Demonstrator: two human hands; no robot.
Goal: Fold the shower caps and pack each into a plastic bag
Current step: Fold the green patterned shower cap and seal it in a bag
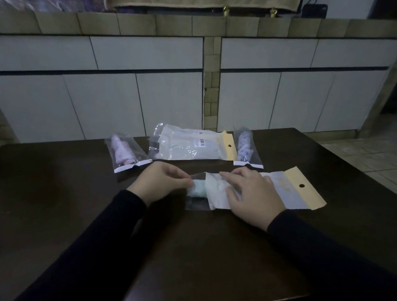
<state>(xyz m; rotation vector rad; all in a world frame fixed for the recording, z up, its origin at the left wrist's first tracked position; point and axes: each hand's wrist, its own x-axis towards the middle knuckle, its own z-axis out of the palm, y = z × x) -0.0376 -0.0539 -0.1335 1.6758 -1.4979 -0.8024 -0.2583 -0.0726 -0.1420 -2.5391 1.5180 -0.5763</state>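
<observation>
left hand (165,182) pinches bagged cap (197,190); right hand (251,195) presses beside.

On the table (50,199), three packets (191,144) lie behind the hands' bag (199,191).

A dark brown glossy wooden table (50,199) stands before a long run of white flat-fronted cabinets (277,97) topped by a tan tiled counter (135,24). Pale tiled floor (378,161) shows at right (the light is dim).

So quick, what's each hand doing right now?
Left hand: pinching the clear plastic bag holding a folded shower cap.
Right hand: open, pressing flat on the bag.
</observation>
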